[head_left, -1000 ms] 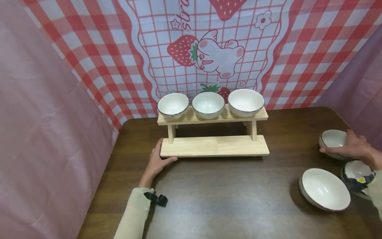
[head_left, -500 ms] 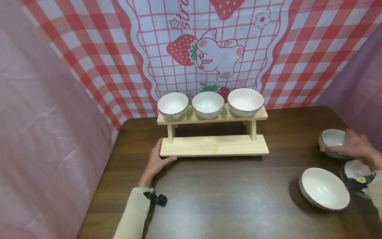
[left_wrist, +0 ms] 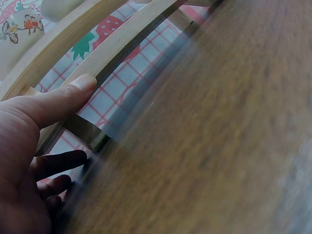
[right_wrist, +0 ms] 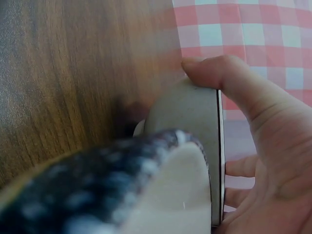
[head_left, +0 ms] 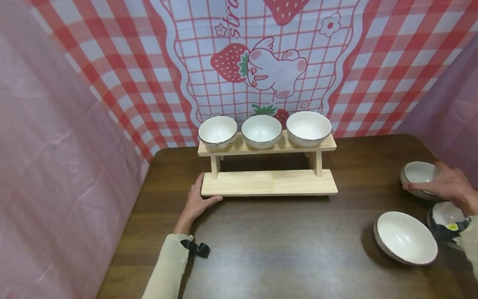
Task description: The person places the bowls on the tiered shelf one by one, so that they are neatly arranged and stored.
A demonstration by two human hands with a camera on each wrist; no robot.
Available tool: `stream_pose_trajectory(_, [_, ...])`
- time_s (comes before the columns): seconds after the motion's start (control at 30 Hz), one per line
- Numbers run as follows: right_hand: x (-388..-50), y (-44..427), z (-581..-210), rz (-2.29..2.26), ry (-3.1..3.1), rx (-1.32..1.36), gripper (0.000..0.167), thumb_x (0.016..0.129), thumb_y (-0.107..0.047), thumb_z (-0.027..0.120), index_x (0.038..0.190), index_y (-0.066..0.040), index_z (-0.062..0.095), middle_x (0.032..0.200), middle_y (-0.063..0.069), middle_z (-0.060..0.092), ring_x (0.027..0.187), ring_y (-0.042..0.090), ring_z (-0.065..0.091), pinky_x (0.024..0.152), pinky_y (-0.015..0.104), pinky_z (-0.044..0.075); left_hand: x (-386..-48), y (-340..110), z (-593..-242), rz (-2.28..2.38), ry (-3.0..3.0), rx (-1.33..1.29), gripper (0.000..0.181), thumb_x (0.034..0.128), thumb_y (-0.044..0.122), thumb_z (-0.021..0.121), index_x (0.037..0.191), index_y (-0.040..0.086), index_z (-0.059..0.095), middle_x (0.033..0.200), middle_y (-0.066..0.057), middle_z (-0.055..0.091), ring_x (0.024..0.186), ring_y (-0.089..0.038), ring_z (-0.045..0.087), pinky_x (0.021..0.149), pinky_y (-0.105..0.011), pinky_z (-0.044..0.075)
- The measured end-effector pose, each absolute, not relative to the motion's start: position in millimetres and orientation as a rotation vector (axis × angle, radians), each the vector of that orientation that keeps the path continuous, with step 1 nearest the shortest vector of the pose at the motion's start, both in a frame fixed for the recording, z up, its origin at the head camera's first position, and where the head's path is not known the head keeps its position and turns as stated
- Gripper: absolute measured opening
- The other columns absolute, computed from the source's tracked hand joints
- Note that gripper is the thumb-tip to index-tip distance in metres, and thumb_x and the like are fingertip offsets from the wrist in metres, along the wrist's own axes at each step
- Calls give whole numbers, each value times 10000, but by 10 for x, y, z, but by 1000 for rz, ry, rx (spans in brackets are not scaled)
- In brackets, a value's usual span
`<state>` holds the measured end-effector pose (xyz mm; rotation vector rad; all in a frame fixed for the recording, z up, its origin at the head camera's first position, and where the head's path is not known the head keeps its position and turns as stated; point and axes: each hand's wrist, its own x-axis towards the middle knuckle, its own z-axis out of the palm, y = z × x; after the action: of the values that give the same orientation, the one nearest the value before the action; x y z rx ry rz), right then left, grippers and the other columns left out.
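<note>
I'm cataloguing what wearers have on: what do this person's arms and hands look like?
The left sleeve and right sleeve are pale cream. The left one bears a black strap with a black block; the right, a black fitting with a yellow patch. The left hand and right hand are ungloved.

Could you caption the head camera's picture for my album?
Left hand holding a stand topped with three bowls, right hand gripping another bowl, two more nearby.

Six bowls [head_left: 418, 172], one wooden stand [head_left: 269, 183], two hands [head_left: 194, 203], one table [head_left: 291, 245]
</note>
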<state>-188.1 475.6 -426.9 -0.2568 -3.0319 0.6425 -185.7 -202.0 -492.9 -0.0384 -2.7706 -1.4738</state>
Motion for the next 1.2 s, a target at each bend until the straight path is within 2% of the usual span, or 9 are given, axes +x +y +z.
stream_pose_trajectory(0.1, [-1883, 4756, -4260, 631, -3020, -239, 1023, 712, -453, 858, 1325, 157, 311, 1067, 413, 475, 841, 480, 531, 568, 278, 350, -1856, -2021, -4932, -1478, -2768, -33, 1071, 771, 316, 873, 1599, 137, 218, 1611, -174, 344, 1430, -395, 351, 1159, -625, 301])
stream_pose_trajectory(0.33, [-1901, 4756, -4213, 620, -3021, -234, 1091, 709, -471, 860, 1414, 103, 258, 1049, 405, 477, 811, 459, 530, 554, 287, 352, -1859, -2017, -4942, -1459, -2778, -21, 1066, 774, 313, 869, 1600, 142, 218, 1608, -177, 345, 1436, -401, 345, 1161, -624, 299])
stream_pose_trajectory(0.57, [-1894, 4735, -4117, 590, -3009, -191, 976, 691, -455, 871, 1316, 108, 376, 897, 358, 575, 737, 407, 556, 552, 289, 353, -1857, -2013, -4935, -1468, -2772, -13, 1066, 774, 299, 869, 1602, 147, 215, 1613, -177, 334, 1448, -406, 329, 1175, -618, 283])
stream_pose_trajectory(0.7, [-1885, 4705, -4063, 593, -3009, -209, 972, 695, -464, 867, 1298, 129, 388, 951, 393, 563, 782, 446, 555, 562, 281, 348, -1856, -2013, -4937, -1469, -2776, -12, 1068, 775, 315, 868, 1602, 146, 214, 1614, -179, 331, 1449, -405, 330, 1171, -620, 291])
stream_pose_trajectory(0.9, [-1899, 4612, -3994, 582, -2991, -198, 1044, 685, -474, 874, 1371, 121, 359, 1071, 431, 524, 859, 494, 540, 567, 276, 339, -1857, -2017, -4945, -1466, -2775, -18, 1062, 777, 329, 867, 1599, 144, 220, 1613, -177, 336, 1445, -400, 338, 1164, -621, 299])
stream_pose_trajectory(1.1, [-1898, 4465, -3892, 578, -2964, -116, 1001, 645, -467, 899, 1304, 118, 423, 987, 378, 580, 794, 422, 551, 544, 284, 353, -1859, -2016, -4945, -1471, -2774, -18, 1056, 778, 331, 866, 1598, 150, 225, 1613, -167, 340, 1437, -392, 345, 1161, -625, 296])
stream_pose_trajectory(1.2, [-1882, 4382, -3830, 585, -2971, -85, 1025, 633, -457, 907, 1308, 131, 407, 987, 380, 570, 796, 419, 548, 543, 287, 360, -1860, -2015, -4939, -1474, -2774, -15, 1056, 778, 333, 865, 1599, 158, 224, 1614, -163, 340, 1440, -392, 341, 1164, -625, 293])
